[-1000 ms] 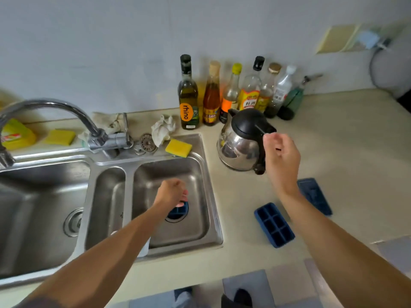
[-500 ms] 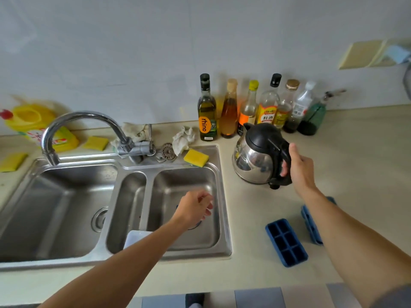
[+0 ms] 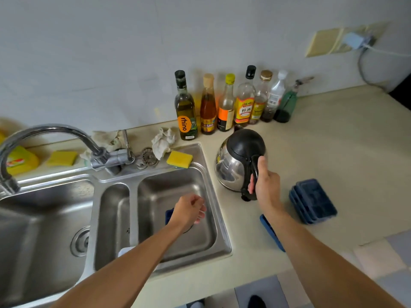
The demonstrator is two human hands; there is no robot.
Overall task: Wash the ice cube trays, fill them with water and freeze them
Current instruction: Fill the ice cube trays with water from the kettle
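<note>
My right hand (image 3: 265, 187) is closed around the black handle of a steel kettle (image 3: 231, 167), which stands upright on the counter right of the sink. Two stacked blue ice cube trays (image 3: 313, 201) lie on the counter to the right of that hand. Another blue tray (image 3: 270, 230) lies nearer me, mostly hidden by my right forearm. My left hand (image 3: 189, 211) hovers over the right sink basin (image 3: 155, 192) with fingers loosely curled and nothing in them. Under it a blue tray (image 3: 169, 215) lies by the drain, mostly covered.
A curved faucet (image 3: 55, 134) arches over the left basin (image 3: 44, 218). A yellow sponge (image 3: 179, 159), a crumpled cloth (image 3: 163, 141) and a drain strainer (image 3: 148, 156) sit on the sink's back rim. Several bottles (image 3: 226, 103) line the wall. A cable hangs from a socket (image 3: 355, 40).
My right hand has slid from the kettle's lid end down onto its handle and wrapped around it. My left hand has lifted slightly off the tray in the basin.
</note>
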